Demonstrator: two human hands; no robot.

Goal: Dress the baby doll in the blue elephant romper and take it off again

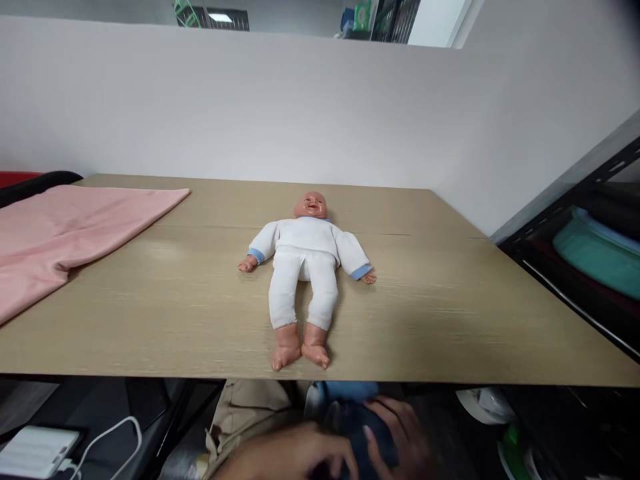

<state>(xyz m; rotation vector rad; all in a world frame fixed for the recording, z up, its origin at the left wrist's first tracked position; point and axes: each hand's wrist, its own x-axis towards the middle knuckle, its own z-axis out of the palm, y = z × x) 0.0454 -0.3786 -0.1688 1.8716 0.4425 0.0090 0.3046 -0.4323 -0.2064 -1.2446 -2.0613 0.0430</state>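
Note:
Below the table's front edge, over the lap, my right hand [403,433] is closed around a dark blue, soft-looking bundle [367,440], blurred by motion. My left hand [313,453] has its fingers curled against the bundle's left side. A lighter blue piece [347,390] shows just above the bundle, partly under the table edge; I cannot tell whether they are joined. On the table lies a baby doll [306,260] on its back, head toward the wall, arms spread. It wears a white top and trousers with blue cuffs, and its feet are bare.
A pink cloth [90,230] covers the left of the wooden table [450,300]. A white wall [250,100] rises behind. At the right stands a black rack [550,267] with folded teal fabric [600,250]. A white power bank [40,450] with a cable sits lower left.

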